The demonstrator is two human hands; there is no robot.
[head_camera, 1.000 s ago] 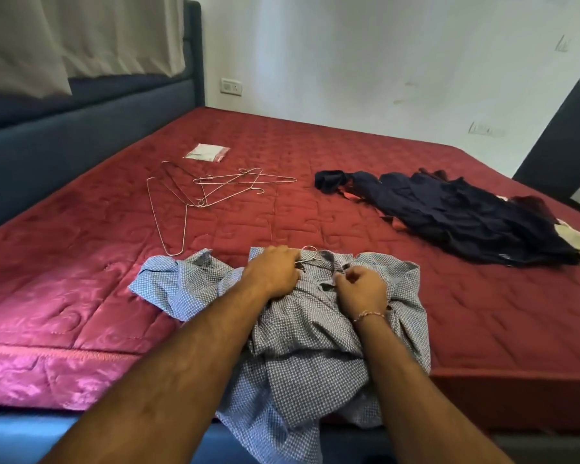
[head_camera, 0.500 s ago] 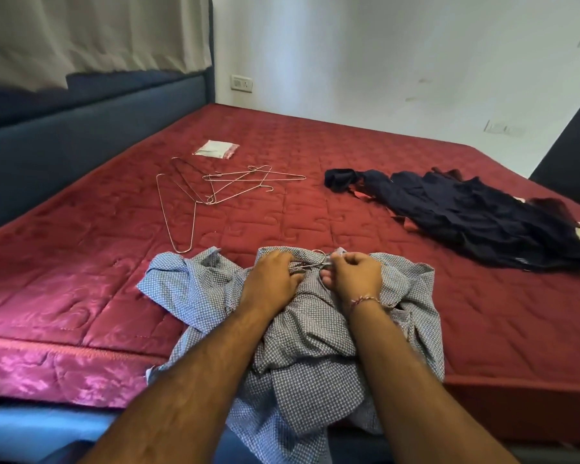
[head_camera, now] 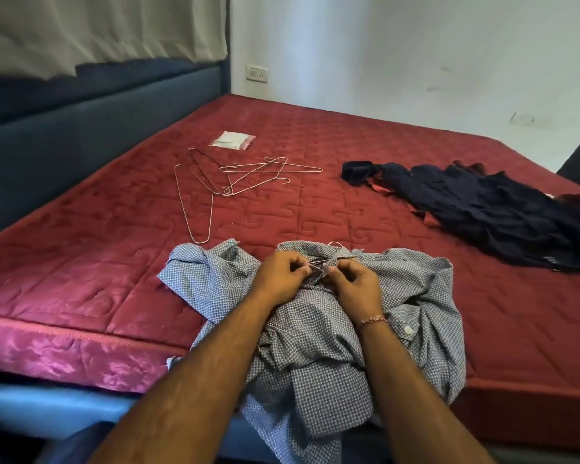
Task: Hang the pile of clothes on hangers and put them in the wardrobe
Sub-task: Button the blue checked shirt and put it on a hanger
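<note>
Both the left hand (head_camera: 278,277) and the right hand (head_camera: 352,286) are pinching the checked shirt (head_camera: 315,329) collar, probably buttoning it around a hanger; lifting is coming next

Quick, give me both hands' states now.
Left hand: fingers pinching the shirt at its collar.
Right hand: fingers pinching the shirt there too.

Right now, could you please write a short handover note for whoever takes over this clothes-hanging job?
Left hand and right hand both pinch the collar area of the checked shirt at the mattress's near edge; a wire hook pokes out of the collar.
Spare wire hangers lie further back to the left; the dark clothes lie to the right, unhung.
Done: hanger apparently inside the shirt.
Left: finish the collar, hang the rest, move all to the wardrobe, which is not in view.
</note>
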